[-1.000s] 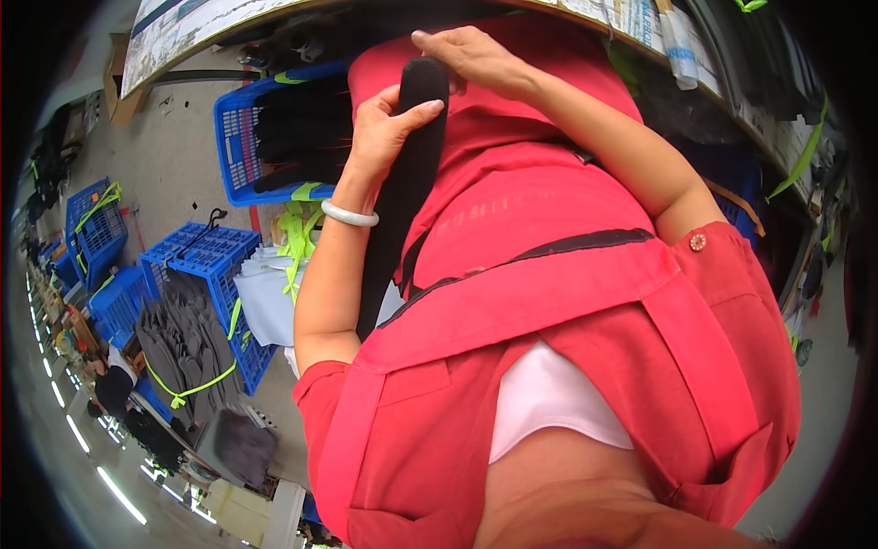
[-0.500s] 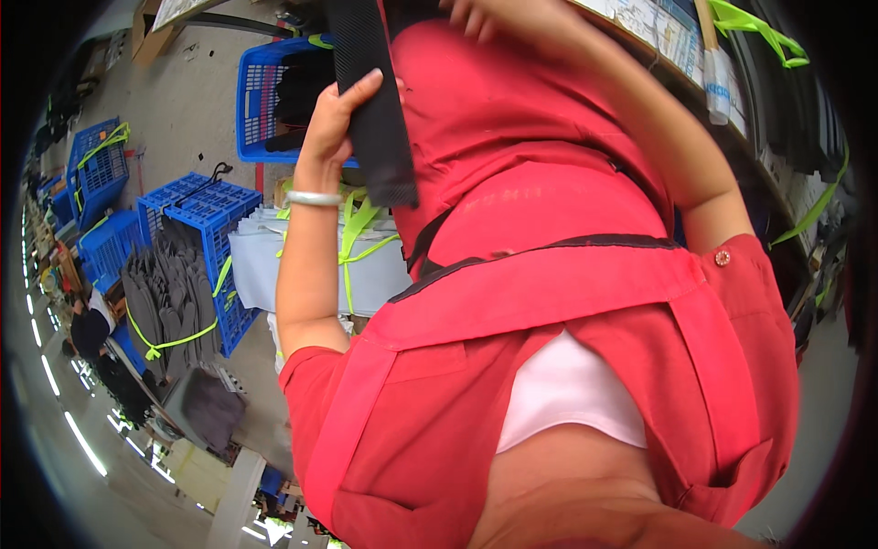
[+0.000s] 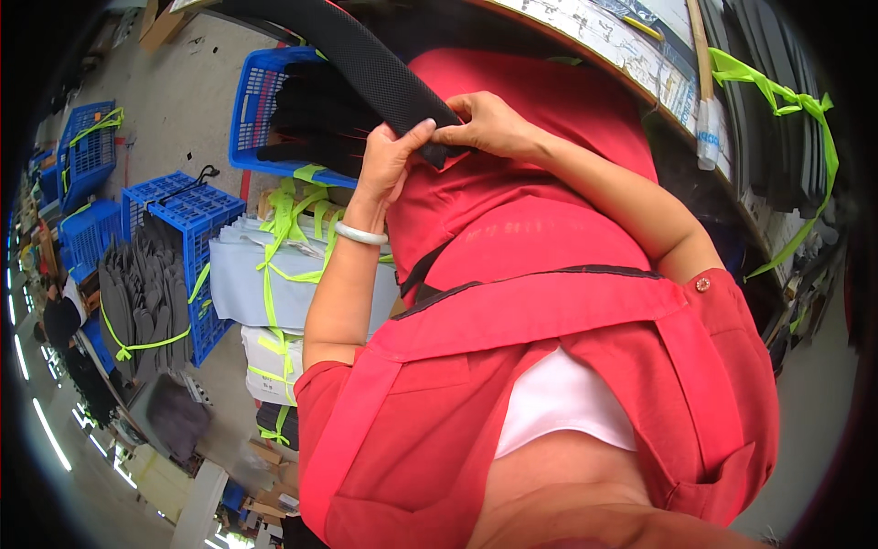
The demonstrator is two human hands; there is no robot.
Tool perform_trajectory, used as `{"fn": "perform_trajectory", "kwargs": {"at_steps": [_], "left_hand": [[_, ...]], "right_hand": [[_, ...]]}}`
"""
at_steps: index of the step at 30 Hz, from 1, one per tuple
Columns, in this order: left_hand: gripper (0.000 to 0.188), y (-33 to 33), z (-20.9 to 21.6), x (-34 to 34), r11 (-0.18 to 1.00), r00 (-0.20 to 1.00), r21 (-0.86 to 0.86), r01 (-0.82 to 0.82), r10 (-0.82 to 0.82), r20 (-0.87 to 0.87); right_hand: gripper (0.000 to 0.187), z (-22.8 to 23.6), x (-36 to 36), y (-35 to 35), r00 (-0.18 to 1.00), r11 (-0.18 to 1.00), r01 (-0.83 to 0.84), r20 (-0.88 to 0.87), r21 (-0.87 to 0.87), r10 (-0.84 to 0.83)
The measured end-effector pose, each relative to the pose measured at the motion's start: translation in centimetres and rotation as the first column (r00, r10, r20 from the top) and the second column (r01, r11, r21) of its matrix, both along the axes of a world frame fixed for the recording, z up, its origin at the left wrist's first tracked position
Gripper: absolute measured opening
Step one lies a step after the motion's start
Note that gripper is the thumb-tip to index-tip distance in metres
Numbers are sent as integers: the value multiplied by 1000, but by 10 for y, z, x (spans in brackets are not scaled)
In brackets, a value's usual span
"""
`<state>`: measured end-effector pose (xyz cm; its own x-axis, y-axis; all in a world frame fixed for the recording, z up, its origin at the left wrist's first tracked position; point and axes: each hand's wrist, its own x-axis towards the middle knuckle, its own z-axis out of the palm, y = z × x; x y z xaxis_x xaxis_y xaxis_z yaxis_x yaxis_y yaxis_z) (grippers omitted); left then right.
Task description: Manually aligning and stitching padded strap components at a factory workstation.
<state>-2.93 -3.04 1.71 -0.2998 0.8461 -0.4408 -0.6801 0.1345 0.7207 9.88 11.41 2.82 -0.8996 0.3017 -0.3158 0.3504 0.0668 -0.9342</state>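
A long black strip (image 3: 366, 69) with a textured surface and a thin red edge slants down from the top of the view to my two hands in front of the red apron. Near its lower end, my left hand (image 3: 389, 163) grips the strip, thumb laid along the end and a pale bangle on the wrist. Close beside it, my right hand (image 3: 494, 126) pinches the same end between thumb and fingers. Both hands almost touch, and the fingertips under the strip are hidden.
A blue crate (image 3: 240, 137) of black pieces stands left of my hands. Below it lie light grey sheets (image 3: 274, 297) tied with lime ribbon. Farther left, another blue crate (image 3: 197, 215) holds grey pieces (image 3: 142, 302). A cluttered workbench (image 3: 622, 46) runs along the upper right, beside hanging dark strips (image 3: 777, 110).
My right hand has come down onto the strip's end, where it now pinches. My left hand has shifted right and lower, and the strip has tilted with its far part toward the upper left.
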Motion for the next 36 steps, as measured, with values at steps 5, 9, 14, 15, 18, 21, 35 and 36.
{"fn": "perform_trajectory", "kwargs": {"at_steps": [5,9,14,15,18,21,35,36], "left_hand": [[30,-1,-5,1,989,988,78,-129,135,-80],[30,1,-7,7,975,963,79,-207,217,-157],[39,0,-6,25,958,955,106,-267,278,-102],[35,1,-3,25,963,961,126,-237,251,-113],[29,4,11,-18,933,919,239,-271,176,354],[28,-14,9,-103,818,861,275,-506,459,217],[22,13,-10,-85,958,964,176,-227,196,177],[19,16,-18,-55,973,937,49,-226,203,283]], "right_hand": [[26,18,-4,-3,999,958,49,18,-281,-46],[26,15,-3,2,988,979,-78,117,-186,101],[26,0,-1,1,998,880,39,-26,-474,-59],[26,0,-3,1,999,942,0,-31,-337,-11],[23,15,5,7,979,974,-190,43,-127,197],[27,23,20,8,949,936,-284,80,-210,306],[31,35,-1,19,987,971,-159,38,179,154],[28,27,-8,23,995,976,-100,31,192,96]]}}
